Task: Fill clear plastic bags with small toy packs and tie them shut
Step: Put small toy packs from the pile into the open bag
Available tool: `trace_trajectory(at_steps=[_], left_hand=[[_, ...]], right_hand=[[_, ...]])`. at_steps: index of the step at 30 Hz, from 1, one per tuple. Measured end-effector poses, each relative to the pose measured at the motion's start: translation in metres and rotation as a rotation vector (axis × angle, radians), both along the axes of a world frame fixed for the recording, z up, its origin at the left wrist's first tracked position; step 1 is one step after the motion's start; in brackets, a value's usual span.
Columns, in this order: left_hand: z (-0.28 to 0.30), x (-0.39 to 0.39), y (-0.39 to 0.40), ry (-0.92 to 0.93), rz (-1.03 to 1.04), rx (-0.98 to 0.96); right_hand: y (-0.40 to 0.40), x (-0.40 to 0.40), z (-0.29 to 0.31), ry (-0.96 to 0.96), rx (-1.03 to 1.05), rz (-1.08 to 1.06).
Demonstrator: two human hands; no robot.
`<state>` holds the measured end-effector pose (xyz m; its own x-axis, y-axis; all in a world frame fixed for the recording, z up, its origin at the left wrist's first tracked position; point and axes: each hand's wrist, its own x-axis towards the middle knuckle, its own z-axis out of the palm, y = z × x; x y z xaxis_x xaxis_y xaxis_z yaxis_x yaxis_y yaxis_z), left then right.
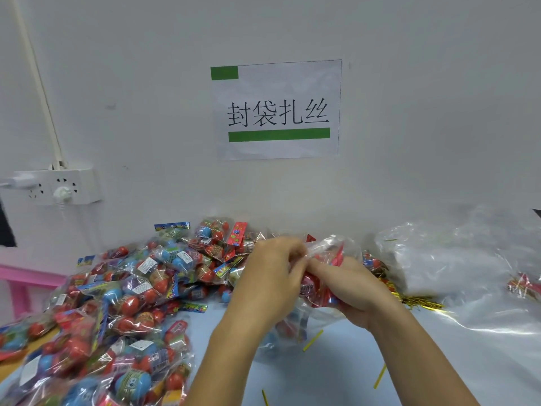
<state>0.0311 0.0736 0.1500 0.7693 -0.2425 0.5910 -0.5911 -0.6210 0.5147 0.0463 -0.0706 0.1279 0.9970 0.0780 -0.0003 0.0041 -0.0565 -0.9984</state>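
Bag [328, 253] gripped by both hands, toy packs [123, 303] piled left, ties [415, 300] right

Bright, even light all over, flat and soft, hardly a shadow on the wall [409, 112]. Its source is out of view. White glare streaks across the clear bags [456, 259] at right, and small sparkles dot the toy packs [123, 288] at left. The wide lens bends things: the cable duct [38, 83] leans hard near the left edge. The sign [278, 109] reads sharp; the near packs at bottom left go soft and smeared.
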Motion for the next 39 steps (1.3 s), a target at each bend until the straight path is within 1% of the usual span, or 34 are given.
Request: trace_trajectory(at_steps=[3, 6, 9, 11, 15, 19, 21, 22, 24, 26, 27, 28, 29, 30, 32, 35, 39], left_hand=[[0.003, -0.006, -0.011, -0.064, -0.117, -0.078], [0.004, -0.014, -0.025, -0.092, -0.219, -0.106], [0.002, -0.015, -0.030, -0.100, -0.229, -0.135], [0.000, -0.013, -0.029, -0.063, -0.240, -0.143], [-0.002, -0.009, -0.027, -0.049, -0.230, -0.118], [-0.002, -0.008, -0.027, -0.030, -0.263, -0.123], [-0.001, -0.009, -0.027, -0.033, -0.313, -0.107], [-0.001, -0.010, -0.027, -0.033, -0.339, -0.090], [-0.003, -0.010, -0.027, -0.029, -0.370, -0.067], [-0.004, -0.010, -0.028, -0.024, -0.383, -0.075], [-0.005, -0.009, -0.028, -0.016, -0.386, -0.096], [-0.006, -0.007, -0.028, 0.000, -0.383, -0.130], [-0.006, -0.005, -0.026, 0.023, -0.373, -0.173], [-0.006, -0.003, -0.024, 0.044, -0.355, -0.215], [-0.005, 0.001, -0.018, 0.055, -0.316, -0.268], [-0.004, 0.002, -0.012, 0.052, -0.283, -0.256], [-0.005, 0.002, -0.011, 0.060, -0.290, -0.200]], right_hand=[[-0.003, 0.001, 0.000, -0.001, -0.083, -0.020], [-0.004, 0.000, -0.003, -0.021, -0.182, -0.028], [-0.006, 0.000, -0.003, -0.030, -0.284, -0.069], [-0.009, 0.000, -0.001, 0.018, -0.343, -0.081], [-0.016, 0.000, -0.001, 0.095, -0.372, -0.077], [-0.017, 0.002, 0.001, 0.044, -0.458, -0.216], [-0.013, -0.002, 0.005, 0.036, -0.553, -0.246], [-0.011, -0.004, 0.005, 0.036, -0.570, -0.264], [-0.011, -0.006, 0.006, 0.077, -0.541, -0.288], [-0.009, -0.014, 0.011, 0.071, -0.558, -0.328], [-0.009, -0.015, 0.012, 0.063, -0.530, -0.341], [-0.009, -0.017, 0.011, 0.066, -0.536, -0.329], [-0.009, -0.015, 0.012, 0.064, -0.479, -0.313], [-0.012, -0.013, 0.010, 0.018, -0.493, -0.281], [-0.014, -0.013, 0.011, 0.031, -0.474, -0.274], [-0.013, -0.012, 0.013, -0.009, -0.559, -0.255], [-0.009, -0.010, 0.011, 0.016, -0.702, -0.278]])
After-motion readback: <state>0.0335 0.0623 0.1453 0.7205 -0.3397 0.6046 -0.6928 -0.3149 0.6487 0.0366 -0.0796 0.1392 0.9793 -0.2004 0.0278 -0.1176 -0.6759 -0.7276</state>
